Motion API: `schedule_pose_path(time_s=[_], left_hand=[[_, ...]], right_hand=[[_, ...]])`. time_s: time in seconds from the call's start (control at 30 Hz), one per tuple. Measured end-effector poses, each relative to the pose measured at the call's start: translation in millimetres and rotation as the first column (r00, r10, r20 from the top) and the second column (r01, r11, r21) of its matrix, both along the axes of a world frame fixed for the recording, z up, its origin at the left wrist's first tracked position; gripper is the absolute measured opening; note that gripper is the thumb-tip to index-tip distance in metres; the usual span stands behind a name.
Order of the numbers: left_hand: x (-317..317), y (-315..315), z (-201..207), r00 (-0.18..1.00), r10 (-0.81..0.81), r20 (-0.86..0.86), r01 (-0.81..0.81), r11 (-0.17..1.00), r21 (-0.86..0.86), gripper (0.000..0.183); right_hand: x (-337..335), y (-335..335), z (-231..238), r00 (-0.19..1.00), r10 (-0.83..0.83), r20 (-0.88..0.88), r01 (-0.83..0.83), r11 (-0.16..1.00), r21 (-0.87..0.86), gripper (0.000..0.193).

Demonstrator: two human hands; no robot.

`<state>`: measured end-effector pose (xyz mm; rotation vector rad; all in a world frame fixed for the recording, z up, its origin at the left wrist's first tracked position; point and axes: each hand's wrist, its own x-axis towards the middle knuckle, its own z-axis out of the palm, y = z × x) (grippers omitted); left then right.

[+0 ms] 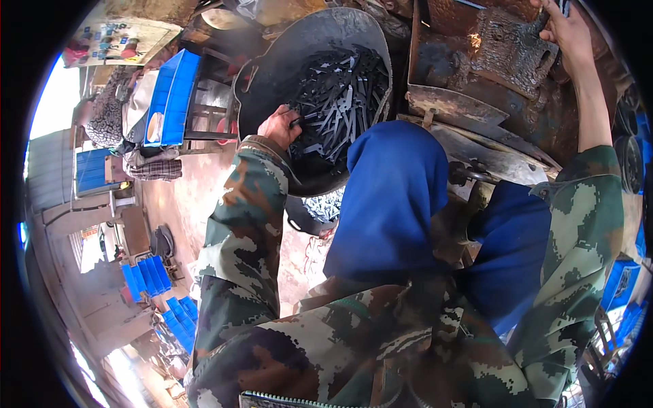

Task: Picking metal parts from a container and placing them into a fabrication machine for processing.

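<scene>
A large black tub (272,68) stands ahead of my knees, heaped with many slim dark metal pieces (343,102) that look like flat blades or handles. My left hand (277,128) is inside its near left rim, with fingers curled round a dark metal piece (294,114) at the edge of the heap. At the upper right my right arm reaches over a grimy, wet-looking machine (513,51). My right hand (568,32) is closed on a slim dark metal piece (564,7), partly cut off by the picture's top edge.
Small sparks or a bright glow (475,41) show on the machine's bed. A metal trough edge (456,102) juts toward my knees. Below the tub sits another container of shiny pieces (323,206). Blue bins (173,95) and a person (109,115) are at the left.
</scene>
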<state>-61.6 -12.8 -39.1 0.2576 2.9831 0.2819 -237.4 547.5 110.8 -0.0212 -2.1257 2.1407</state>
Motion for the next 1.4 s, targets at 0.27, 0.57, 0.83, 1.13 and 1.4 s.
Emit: schedule_pose_path(time_s=[0.27, 0.57, 0.83, 1.13, 1.4], left_hand=[[5, 24, 33, 0.99, 0.055, 0.129, -0.037, 0.989, -0.142, 0.033], [11, -7, 74, 0.988, 0.15, 0.029, -0.149, 0.988, -0.033, 0.025], [14, 50, 103, 0.845, 0.222, 0.487, -0.531, 0.459, 0.712, 0.019], [-2, 123, 121, 0.901, -0.006, 0.433, -0.422, 0.215, 0.881, 0.029], [-21, 179, 134, 0.885, -0.121, 0.449, -0.417, 0.223, 0.881, 0.021]], right_hand=[[33, -37, 12, 0.961, -0.228, -0.158, 0.263, 0.931, 0.254, 0.016], [32, -36, 11, 0.961, -0.198, -0.192, 0.245, 0.933, 0.263, 0.018], [32, -37, 9, 0.952, -0.218, -0.215, 0.27, 0.929, 0.254, 0.016], [19, -28, 4, 0.963, -0.218, -0.157, 0.251, 0.939, 0.235, 0.016], [18, -20, 3, 0.964, -0.233, -0.128, 0.258, 0.935, 0.244, 0.016]])
